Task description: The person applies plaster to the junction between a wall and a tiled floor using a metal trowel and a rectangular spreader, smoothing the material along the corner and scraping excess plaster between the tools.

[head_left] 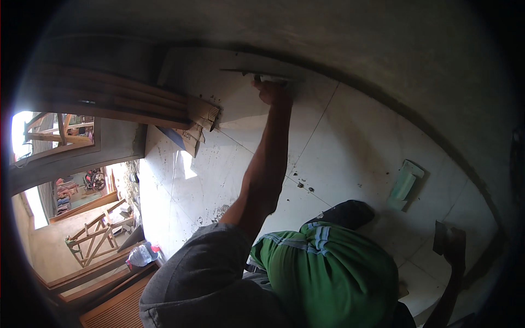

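My left hand [268,92] is reached far forward, its fingers wrapped round the handle of a plastering trowel [235,70]. The thin dark blade shows almost edge-on, near the foot of the wall; I cannot tell whether it touches anything. At the right, my right hand [455,247] grips a scraper [439,238] with a flat dark blade, held low over the floor tiles. Ahead of that hand a pale green float [406,183] lies on the white tiled floor [350,158]. My knee in green shorts [328,268] is bent between my arms.
A grey wall [383,44] curves round the front and right. Left stands a brown wooden frame [136,104] with cardboard [203,113] wrapped at its end. Small dark crumbs [301,185] lie on the tiles. A plastic bottle [142,255] and a wooden trestle [98,238] are at lower left.
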Motion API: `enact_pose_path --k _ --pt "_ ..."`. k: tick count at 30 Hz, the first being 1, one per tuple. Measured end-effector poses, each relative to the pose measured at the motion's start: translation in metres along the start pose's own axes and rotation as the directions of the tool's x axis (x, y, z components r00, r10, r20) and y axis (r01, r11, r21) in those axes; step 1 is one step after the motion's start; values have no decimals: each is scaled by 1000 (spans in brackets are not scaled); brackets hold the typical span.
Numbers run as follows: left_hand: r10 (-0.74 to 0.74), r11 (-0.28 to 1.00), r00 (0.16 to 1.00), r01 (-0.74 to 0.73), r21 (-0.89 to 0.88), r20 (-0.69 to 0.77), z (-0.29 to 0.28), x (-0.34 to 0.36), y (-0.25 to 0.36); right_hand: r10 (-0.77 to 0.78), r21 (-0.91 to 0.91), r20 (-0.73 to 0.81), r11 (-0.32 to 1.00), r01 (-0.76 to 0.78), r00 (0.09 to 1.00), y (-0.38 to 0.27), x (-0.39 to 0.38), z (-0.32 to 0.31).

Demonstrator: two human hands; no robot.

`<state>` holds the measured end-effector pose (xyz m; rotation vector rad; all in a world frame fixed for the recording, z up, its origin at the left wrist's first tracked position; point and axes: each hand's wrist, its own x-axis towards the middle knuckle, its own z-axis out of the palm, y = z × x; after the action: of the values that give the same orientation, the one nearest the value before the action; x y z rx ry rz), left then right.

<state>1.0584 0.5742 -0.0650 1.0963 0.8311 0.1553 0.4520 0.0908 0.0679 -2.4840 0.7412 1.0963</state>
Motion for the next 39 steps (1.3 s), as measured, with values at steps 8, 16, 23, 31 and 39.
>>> enact_pose_path --k 8,16,23,31,39 --pt "183 878 951 -272 394 249 -225 -105 -24 4 193 -167 981 28 986 35 15 29" --pt "225 805 748 219 552 -625 -487 -149 86 -311 35 -511 924 381 802 45 69 51" --pt "158 633 984 -41 773 -77 -400 -173 86 -456 -11 -487 856 517 745 -78 66 -34" --pt "-103 590 856 -358 723 507 -202 -198 10 -526 -111 -318 847 521 788 -128 32 -44" --pt "14 474 926 -339 813 378 -276 -145 6 -591 -182 -471 791 584 654 -107 57 -15"
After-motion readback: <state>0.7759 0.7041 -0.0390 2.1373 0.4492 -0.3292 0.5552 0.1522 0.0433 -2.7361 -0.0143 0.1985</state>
